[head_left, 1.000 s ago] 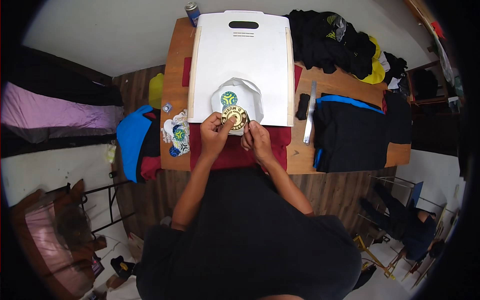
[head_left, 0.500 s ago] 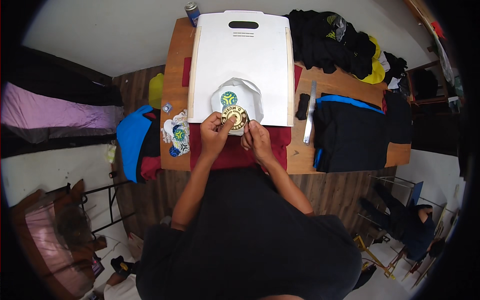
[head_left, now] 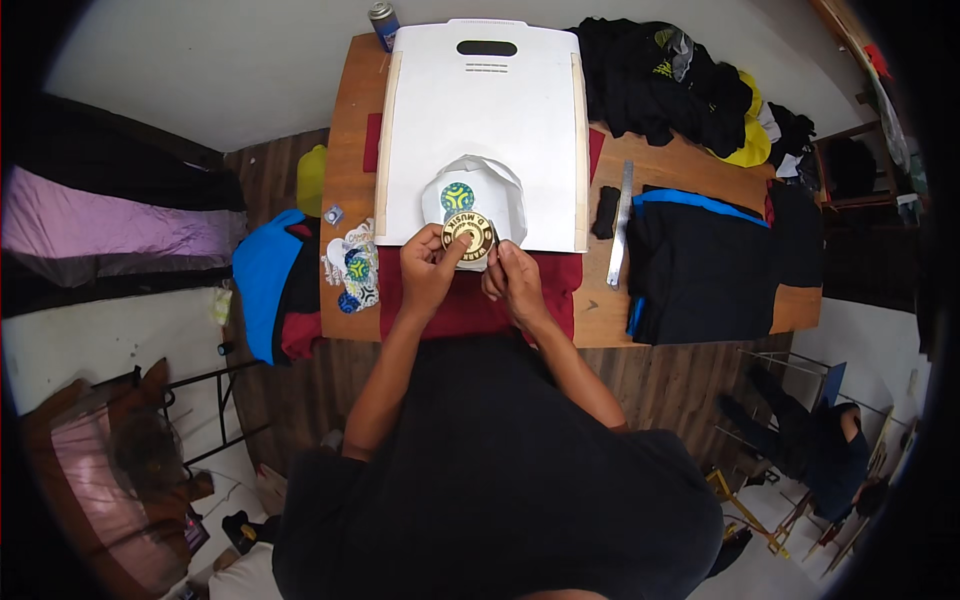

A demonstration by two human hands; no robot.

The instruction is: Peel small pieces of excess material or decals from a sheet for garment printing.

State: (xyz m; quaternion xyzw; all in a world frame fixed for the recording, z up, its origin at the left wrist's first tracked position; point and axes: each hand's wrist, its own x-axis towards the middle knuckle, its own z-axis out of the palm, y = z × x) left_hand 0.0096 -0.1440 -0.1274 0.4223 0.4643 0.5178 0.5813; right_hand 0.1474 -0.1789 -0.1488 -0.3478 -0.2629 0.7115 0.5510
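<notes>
Head view gives me a round brown-and-cream badge, just above the middle of the frame, over the near side of a shallow white container with a creased rim. My left hand has its grip pinching the badge, thumb laid across the face. My right hand has its fingertips bunched at the badge's right edge; from here I cannot tell whether that grip pinches it. Inside the container I see a round green-patterned patch, just beyond the badge; what else lies in there is partly covered.

The container sits at the lower part of a white panel with a dark slot, and red cloth shows below it on the wooden table. Left of the panel I make out a cluster of printed patches; a metal can stands at upper left. Right of it lie a ruler and folded black cloth.
</notes>
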